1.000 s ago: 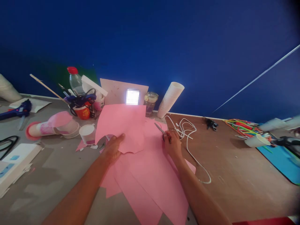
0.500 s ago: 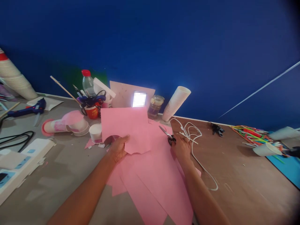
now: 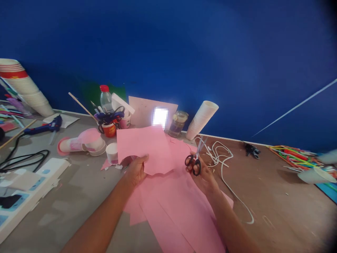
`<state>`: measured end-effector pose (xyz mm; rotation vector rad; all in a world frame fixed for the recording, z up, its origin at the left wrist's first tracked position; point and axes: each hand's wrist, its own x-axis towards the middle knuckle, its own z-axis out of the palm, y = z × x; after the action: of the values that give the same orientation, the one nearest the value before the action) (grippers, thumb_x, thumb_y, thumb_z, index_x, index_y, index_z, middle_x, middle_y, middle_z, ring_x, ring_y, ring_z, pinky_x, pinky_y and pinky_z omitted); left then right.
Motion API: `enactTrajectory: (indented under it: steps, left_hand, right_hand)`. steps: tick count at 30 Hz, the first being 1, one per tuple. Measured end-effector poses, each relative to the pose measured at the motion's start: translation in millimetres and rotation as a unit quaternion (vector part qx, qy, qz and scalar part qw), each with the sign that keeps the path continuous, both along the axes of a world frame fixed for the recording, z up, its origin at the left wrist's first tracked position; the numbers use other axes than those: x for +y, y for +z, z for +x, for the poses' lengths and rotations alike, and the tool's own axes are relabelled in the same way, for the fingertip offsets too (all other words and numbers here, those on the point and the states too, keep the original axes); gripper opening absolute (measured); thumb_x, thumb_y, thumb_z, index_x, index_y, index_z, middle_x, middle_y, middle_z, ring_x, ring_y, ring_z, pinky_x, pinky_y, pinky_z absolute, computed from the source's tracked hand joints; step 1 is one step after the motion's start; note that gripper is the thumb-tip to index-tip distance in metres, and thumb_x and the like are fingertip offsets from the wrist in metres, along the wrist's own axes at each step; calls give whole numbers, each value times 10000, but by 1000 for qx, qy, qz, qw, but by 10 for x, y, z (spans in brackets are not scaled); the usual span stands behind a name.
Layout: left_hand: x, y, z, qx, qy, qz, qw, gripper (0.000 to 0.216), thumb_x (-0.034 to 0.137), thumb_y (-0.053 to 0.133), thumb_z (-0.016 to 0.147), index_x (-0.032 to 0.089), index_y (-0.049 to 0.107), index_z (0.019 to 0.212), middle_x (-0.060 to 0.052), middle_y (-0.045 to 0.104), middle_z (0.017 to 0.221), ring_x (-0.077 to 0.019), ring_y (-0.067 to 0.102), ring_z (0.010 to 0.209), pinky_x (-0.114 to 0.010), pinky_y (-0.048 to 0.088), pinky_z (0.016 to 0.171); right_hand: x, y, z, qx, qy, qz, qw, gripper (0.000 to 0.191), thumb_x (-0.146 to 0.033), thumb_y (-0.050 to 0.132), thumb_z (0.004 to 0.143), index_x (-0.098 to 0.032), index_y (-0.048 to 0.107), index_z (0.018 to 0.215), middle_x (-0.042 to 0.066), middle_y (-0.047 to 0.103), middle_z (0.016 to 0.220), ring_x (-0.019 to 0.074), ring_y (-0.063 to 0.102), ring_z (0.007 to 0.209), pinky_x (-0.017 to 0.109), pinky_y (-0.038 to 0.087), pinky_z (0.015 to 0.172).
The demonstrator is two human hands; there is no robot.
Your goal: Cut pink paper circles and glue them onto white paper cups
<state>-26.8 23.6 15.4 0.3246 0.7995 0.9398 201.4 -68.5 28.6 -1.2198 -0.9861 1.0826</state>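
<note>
A pink sheet of paper [image 3: 146,146] with a rounded cut-out at its lower left is pinched in my left hand [image 3: 137,170], thumb on top. In my right hand [image 3: 201,175] is a pair of scissors [image 3: 197,160] with dark handles, its fingers around the loops and the blades pointing up, apart from the sheet. More pink paper sheets [image 3: 184,203] lie on the table under both hands. Left of the held sheet stands a small white cup [image 3: 112,153], with scraps of paper beside it.
A stack of paper cups [image 3: 202,119] leans near a glass jar [image 3: 178,123] at the back. A white cable [image 3: 223,175] curls on the right. On the left lie a power strip [image 3: 34,193], a glue gun [image 3: 44,127] and a pink-and-white cup construction [image 3: 83,142].
My right hand has lifted the scissors off the paper and turned them so the blades point upward. The left hand keeps hold of the pink sheet. The whole view has shifted slightly.
</note>
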Motion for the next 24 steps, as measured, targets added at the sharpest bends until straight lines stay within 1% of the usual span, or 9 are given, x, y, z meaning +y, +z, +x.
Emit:
enactTrajectory:
  steps: [2,5,7,10,13,16,19,21,24]
  left_hand:
    - [8,-20,1,8,8,-13,1000,227,94,561,778,136,588,999,-79,702,898,-244,653,946,-380,524,879]
    - [25,-50,6,5,18,-31,999,208,124,562,793,141,584,999,-72,701,912,-234,652,949,-381,525,878]
    - [39,-57,7,2,22,-31,999,216,132,564,796,122,579,1011,-88,701,922,-233,650,955,-375,524,884]
    - [58,-41,-3,5,49,-16,999,239,124,555,804,107,574,1041,-94,704,915,-220,653,950,-349,518,897]
    - [71,-8,-26,-19,73,15,997,265,133,531,822,120,568,1085,-87,698,965,-201,642,982,-323,501,922]
    - [71,32,-41,-43,97,36,994,276,145,500,846,137,563,1115,-78,688,1015,-184,621,1028,-304,490,934]
    - [54,86,-27,-72,112,65,989,303,116,474,855,149,552,1146,-73,686,1030,-184,613,1044,-320,494,929]
    - [34,126,-6,-86,114,74,987,335,86,464,850,150,539,1170,-74,687,1029,-186,618,1036,-330,498,924]
    - [-1,166,32,-89,120,70,986,368,58,461,840,147,526,1191,-77,692,1018,-183,632,1007,-324,500,919]
  right_hand:
    - [-92,59,-163,58,44,-17,997,553,-586,563,693,-251,540,1132,40,558,804,148,473,613,307,411,597]
    - [-218,63,-389,134,146,-59,978,523,-560,626,674,-218,574,1067,23,549,666,154,478,589,275,357,530]
    - [-280,34,-520,173,189,-63,965,471,-495,660,689,-222,557,1059,33,596,710,144,497,590,262,345,530]
    - [-332,-19,-657,199,245,-73,946,407,-421,679,718,-218,531,1039,45,633,766,125,528,595,223,317,500]
    - [-347,-78,-712,214,289,-83,929,453,-429,713,693,-207,509,1030,43,641,757,110,539,573,190,282,449]
    - [-345,-134,-725,223,309,-92,920,480,-435,733,676,-184,503,1015,48,646,742,113,562,592,180,293,447]
    - [-335,-155,-733,224,305,-110,919,469,-449,711,703,-176,490,1012,56,653,745,113,569,591,165,279,413]
    - [-325,-143,-744,223,300,-115,920,459,-478,683,722,-175,483,1004,53,653,739,93,534,521,160,258,374]
    - [-310,-119,-774,221,288,-105,926,428,-491,647,753,-173,479,985,32,643,726,46,438,409,166,282,357]
